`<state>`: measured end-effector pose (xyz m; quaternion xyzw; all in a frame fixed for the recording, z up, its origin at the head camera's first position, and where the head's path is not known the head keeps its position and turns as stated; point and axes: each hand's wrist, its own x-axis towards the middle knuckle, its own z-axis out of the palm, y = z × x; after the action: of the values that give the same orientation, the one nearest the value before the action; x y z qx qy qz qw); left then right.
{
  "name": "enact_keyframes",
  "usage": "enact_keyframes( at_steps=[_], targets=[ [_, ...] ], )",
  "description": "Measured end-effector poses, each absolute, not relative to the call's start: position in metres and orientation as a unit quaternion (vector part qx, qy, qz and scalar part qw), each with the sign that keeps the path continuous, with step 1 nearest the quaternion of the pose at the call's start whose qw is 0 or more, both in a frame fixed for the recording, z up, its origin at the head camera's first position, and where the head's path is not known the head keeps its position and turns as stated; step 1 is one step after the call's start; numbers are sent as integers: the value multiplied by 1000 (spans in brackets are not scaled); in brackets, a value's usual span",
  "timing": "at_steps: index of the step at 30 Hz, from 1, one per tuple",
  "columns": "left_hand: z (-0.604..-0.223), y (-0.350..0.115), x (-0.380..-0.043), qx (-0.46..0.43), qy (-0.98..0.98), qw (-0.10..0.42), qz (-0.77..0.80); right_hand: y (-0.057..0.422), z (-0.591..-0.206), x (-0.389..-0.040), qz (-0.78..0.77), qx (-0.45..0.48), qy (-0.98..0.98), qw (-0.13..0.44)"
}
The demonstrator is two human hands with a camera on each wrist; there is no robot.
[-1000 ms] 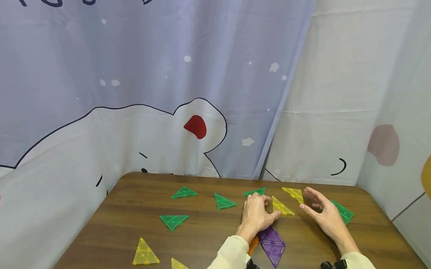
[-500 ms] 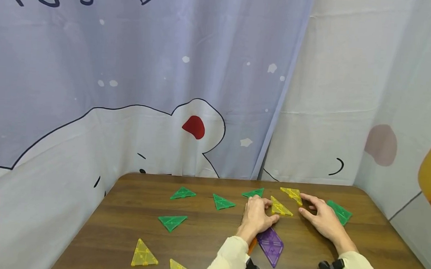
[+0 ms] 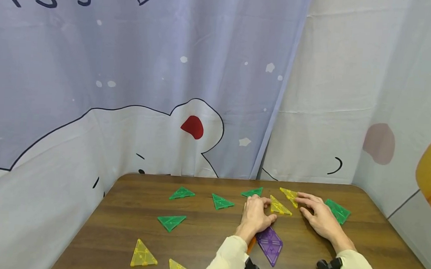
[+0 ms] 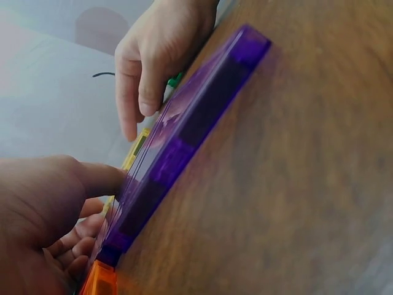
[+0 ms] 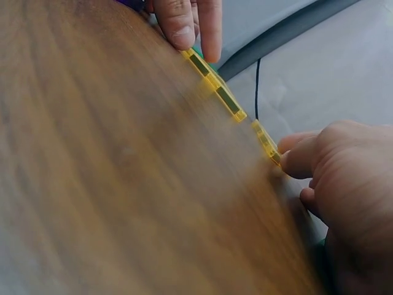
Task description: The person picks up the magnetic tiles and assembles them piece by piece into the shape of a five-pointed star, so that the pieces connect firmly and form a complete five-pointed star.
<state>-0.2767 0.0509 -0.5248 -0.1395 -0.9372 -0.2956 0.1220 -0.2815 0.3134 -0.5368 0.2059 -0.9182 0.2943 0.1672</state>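
My left hand (image 3: pixel 253 215) rests low over the table beside a yellow triangle tile (image 3: pixel 279 206), its thumb and fingers at the tile's left end. Close to that hand's wrist lies a purple diamond-shaped tile (image 3: pixel 271 245), with an orange piece (image 3: pixel 252 245) mostly hidden by the forearm. With fairly straight fingertips, my right hand (image 3: pixel 319 215) touches a second yellow triangle tile (image 3: pixel 288 195), set just beyond the first; its thumb stands apart. In the right wrist view, a narrow gap separates the first yellow tile (image 5: pixel 218 89) from the second yellow tile (image 5: pixel 265 141).
Green triangle tiles lie around: one (image 3: pixel 252 192) behind the left hand, another (image 3: pixel 337 211) right of the right hand, several more such as this green tile (image 3: pixel 171 221) leftward. Two yellow tiles sit near the front, including one (image 3: pixel 143 254). A curtain (image 3: pixel 203 88) hangs behind the wooden table.
My right hand has moved left onto the far yellow tile, whose near end has shifted left toward the other yellow tile. The left hand has stayed almost still.
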Motion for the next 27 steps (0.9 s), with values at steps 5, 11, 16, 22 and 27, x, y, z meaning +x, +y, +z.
enact_keyframes(
  at_steps=[5,11,16,22,27],
  targets=[
    [-526,50,-277,-145,-932,130,-305,311,-536,-281,300,213,-911,185],
    [-527,49,-279,-166,-923,152,-312,310,-534,-282,321,192,-910,178],
    [-527,48,-279,-176,-921,155,-310,310,-534,-281,321,178,-916,163],
    [-526,47,-279,-183,-923,156,-300,309,-534,-279,326,166,-918,152],
    [-527,47,-278,-191,-925,150,-291,307,-534,-277,322,146,-926,132]
  ],
)
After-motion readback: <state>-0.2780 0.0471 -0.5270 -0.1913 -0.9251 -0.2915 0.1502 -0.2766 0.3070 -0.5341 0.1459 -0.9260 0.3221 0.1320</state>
